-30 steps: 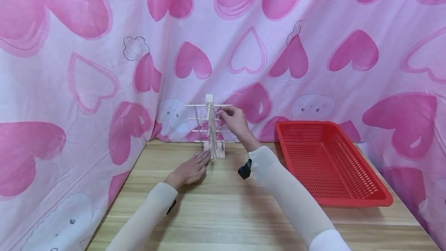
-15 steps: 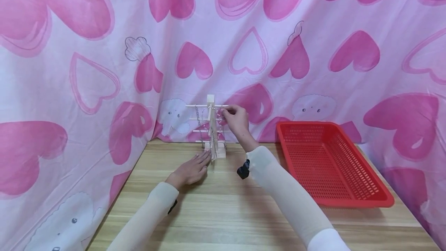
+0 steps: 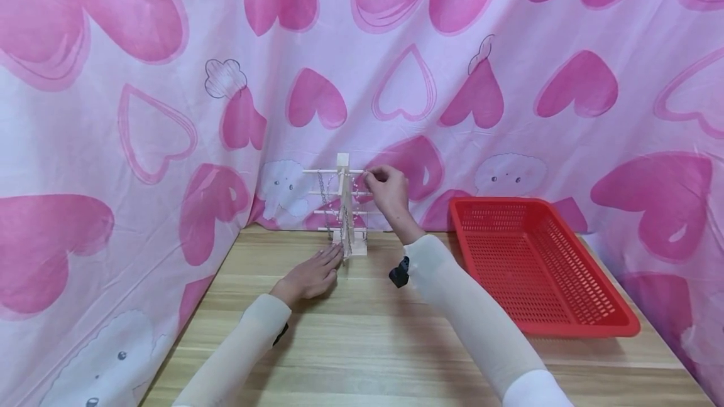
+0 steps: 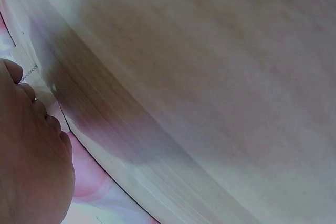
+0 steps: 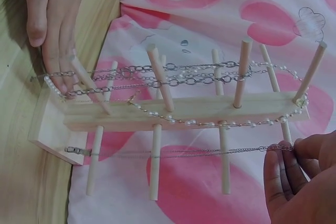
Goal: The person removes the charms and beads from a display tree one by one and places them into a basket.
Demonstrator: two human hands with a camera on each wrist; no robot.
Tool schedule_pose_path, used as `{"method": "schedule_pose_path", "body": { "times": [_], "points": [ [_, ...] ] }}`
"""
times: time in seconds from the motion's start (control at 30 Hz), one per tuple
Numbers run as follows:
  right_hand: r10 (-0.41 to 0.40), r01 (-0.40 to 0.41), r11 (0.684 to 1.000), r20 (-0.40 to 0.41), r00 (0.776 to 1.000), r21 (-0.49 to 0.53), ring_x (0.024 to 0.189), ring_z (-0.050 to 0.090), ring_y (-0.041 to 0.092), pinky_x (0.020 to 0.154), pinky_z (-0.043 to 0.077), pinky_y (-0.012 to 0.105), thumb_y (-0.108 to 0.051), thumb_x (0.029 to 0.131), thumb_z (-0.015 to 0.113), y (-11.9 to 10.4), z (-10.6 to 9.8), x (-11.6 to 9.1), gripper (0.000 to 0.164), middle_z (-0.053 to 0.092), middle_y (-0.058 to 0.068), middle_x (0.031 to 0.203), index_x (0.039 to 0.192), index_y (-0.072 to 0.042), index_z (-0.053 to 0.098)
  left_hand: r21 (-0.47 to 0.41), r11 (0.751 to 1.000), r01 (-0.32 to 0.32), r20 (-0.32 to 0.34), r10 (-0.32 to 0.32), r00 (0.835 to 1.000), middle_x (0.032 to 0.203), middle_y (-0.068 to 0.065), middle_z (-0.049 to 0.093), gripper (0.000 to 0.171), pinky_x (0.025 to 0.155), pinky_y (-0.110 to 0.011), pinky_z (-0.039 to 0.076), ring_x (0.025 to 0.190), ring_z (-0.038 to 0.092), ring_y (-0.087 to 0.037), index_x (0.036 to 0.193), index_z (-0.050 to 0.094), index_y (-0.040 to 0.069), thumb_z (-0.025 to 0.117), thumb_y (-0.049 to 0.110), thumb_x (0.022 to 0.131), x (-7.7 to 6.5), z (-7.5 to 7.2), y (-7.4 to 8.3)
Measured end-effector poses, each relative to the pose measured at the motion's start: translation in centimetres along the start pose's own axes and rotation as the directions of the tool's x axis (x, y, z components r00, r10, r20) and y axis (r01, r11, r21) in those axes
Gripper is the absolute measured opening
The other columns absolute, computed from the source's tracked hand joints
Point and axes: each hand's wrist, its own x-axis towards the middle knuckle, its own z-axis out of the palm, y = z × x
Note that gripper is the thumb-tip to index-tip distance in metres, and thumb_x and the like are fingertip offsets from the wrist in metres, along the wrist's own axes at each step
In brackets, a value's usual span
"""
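A pale wooden stand (image 3: 343, 206) with rows of pegs is upright at the back of the table. My right hand (image 3: 389, 192) is at its top right peg. In the right wrist view, that hand pinches one end of a thin silver chain necklace (image 5: 210, 153); whether its loop is round the peg cannot be told. My left hand (image 3: 311, 273) lies with straight fingers against the stand's base (image 5: 50, 124). Chunkier silver chains (image 5: 184, 81) and a white-beaded necklace (image 5: 205, 124) hang from other pegs. The left wrist view shows the left hand (image 4: 34, 156) at its edge.
A red perforated plastic basket (image 3: 565, 326) sits on the right of the wooden table (image 3: 351, 344). Pink heart-patterned cloth (image 3: 317, 36) hangs behind the table and along its sides, close to the stand.
My right hand has shifted slightly right, outward along the top peg, with its fingers still pinched. The left hand stays against the stand's base.
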Motion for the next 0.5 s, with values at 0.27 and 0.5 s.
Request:
{"method": "schedule_pose_path", "body": {
  "times": [0.27,0.5],
  "points": [
    [-0.036,0.036,0.999,-0.044,0.998,-0.001,0.086,0.075,0.025,0.072,0.057,0.022,-0.014,0.099,0.072,-0.1,-1.0,0.6,0.015,0.081,0.016,0.096,0.105,-0.003,0.081,-0.006,1.000,-0.002,-0.004,0.002,1.000,0.180,-0.011,0.010,0.062,0.137,-0.045,0.017,0.168,0.012,-0.030,0.170,0.017,0.004,0.025,0.030,0.115,-0.3,-0.4,0.4],
    [-0.059,0.061,0.997,-0.041,0.997,0.043,0.078,0.072,0.016,0.066,0.054,0.015,-0.013,0.099,0.073,0.0,-2.6,1.0,0.015,0.080,0.019,0.094,0.104,-0.001,0.081,-0.021,1.000,-0.015,-0.024,0.014,1.000,0.180,-0.014,0.013,0.062,0.137,-0.049,0.019,0.167,0.014,-0.033,0.169,0.019,0.001,0.027,0.028,0.114,-0.4,-0.6,0.8]
  ]
}}
